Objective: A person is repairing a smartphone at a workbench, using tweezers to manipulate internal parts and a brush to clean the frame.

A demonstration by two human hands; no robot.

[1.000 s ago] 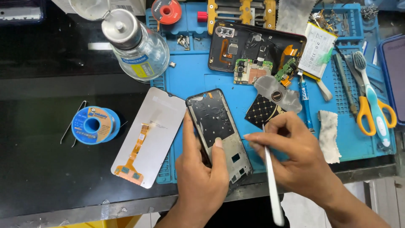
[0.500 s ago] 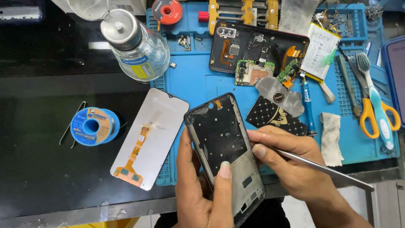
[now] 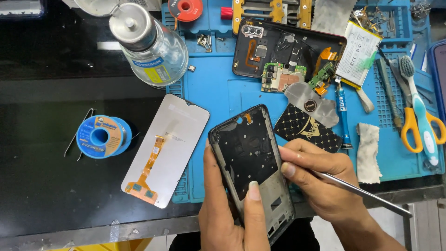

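Note:
My left hand (image 3: 231,209) grips a bare black phone frame (image 3: 251,162) from below, thumb pressed on its inner face, the frame tilted up toward me. My right hand (image 3: 320,179) rests against the frame's right edge and holds a thin metal tool (image 3: 360,191) whose shaft points down to the right. A detached screen panel (image 3: 165,148) with an orange flex cable lies face down just left of the frame, half on the blue mat (image 3: 218,88).
A glass bottle (image 3: 151,44) stands at the back left and a blue solder spool (image 3: 100,136) lies on the black bench. Behind the frame are an opened phone back (image 3: 278,51), a battery (image 3: 358,55), a patterned black card (image 3: 309,132), scissors (image 3: 411,125), a toothbrush (image 3: 420,111) and a cloth (image 3: 369,151).
I have lifted the frame closer and tilted it up. My right hand swung the tool from pointing down to lying out to the right, then stayed by the frame's right edge.

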